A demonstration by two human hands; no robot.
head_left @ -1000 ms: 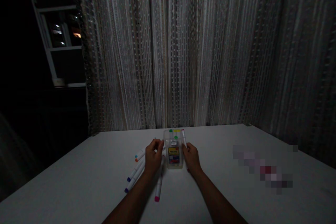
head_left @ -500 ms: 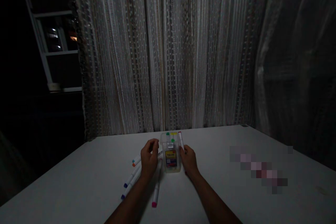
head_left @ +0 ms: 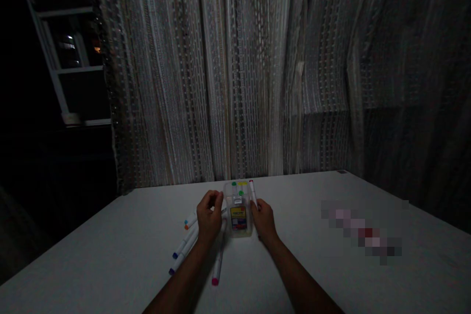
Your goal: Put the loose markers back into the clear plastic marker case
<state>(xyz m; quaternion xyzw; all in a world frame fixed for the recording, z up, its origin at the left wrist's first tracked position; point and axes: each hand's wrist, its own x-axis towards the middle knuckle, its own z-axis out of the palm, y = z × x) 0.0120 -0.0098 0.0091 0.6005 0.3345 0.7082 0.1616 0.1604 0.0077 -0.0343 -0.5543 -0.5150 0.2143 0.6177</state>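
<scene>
Head view, dim light. We see a clear plastic box (head_left: pixel 238 202) standing on the white tabletop (head_left: pixel 294 255), about midway between its left and right edges and short of the far edge. A printed label (head_left: pixel 238 218) covers part of the box's front; green caps (head_left: pixel 234 184) and yellow caps (head_left: pixel 242 183) show at its top.

Our right hand (head_left: pixel 264 218) is at the box's right side, thumb and fingers closed around a red-tipped marker (head_left: pixel 252 191), which is held steeply, tip up, just beside the box. Our left hand (head_left: pixel 209 216) is at the box's left side, fingers curled, thumb and forefinger narrowly spaced; we cannot tell whether they grip anything or touch the box.

Partly behind the left hand, towards the tabletop's left edge, lie a light-blue-capped marker (head_left: pixel 190 218), an orange-capped marker (head_left: pixel 192 222) and two purple-capped markers (head_left: pixel 183 256). A pink-capped marker (head_left: pixel 218 260) lies below the box, cap towards the near edge.

Towards the right edge, a pixelated patch (head_left: pixel 360 232) hides something we cannot identify. Beyond the far edge hangs a patterned curtain (head_left: pixel 235 83).
</scene>
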